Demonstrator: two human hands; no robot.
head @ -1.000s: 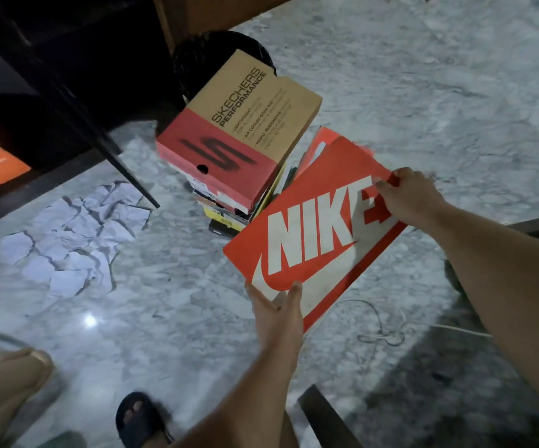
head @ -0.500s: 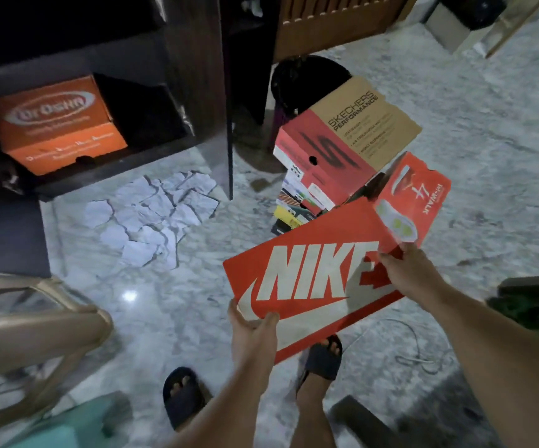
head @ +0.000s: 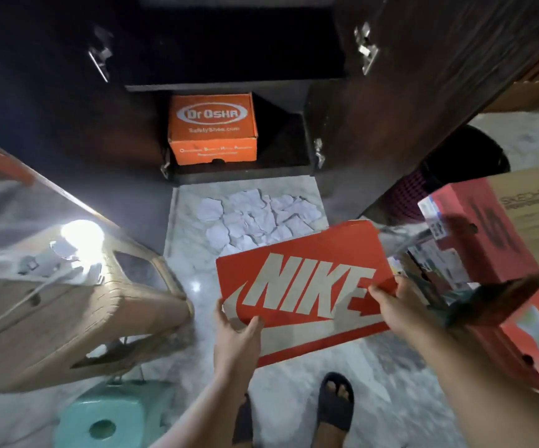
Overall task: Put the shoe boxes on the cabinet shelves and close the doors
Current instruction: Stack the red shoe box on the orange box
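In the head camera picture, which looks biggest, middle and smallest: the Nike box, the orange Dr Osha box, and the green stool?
1. Nike box, held in both hands and nearest the camera, which may exaggerate it.
2. green stool, partly cut off at the bottom edge.
3. Dr Osha box, far back on the cabinet shelf, so its true size is unsure.

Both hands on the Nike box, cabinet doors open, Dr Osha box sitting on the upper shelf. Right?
One thing is off: the orange Dr Osha box sits in the bottom compartment of the cabinet, under the shelf board, not on the upper shelf. The head view shows it. The rest holds: left hand and right hand both hold the red Nike box, and the doors stand open.
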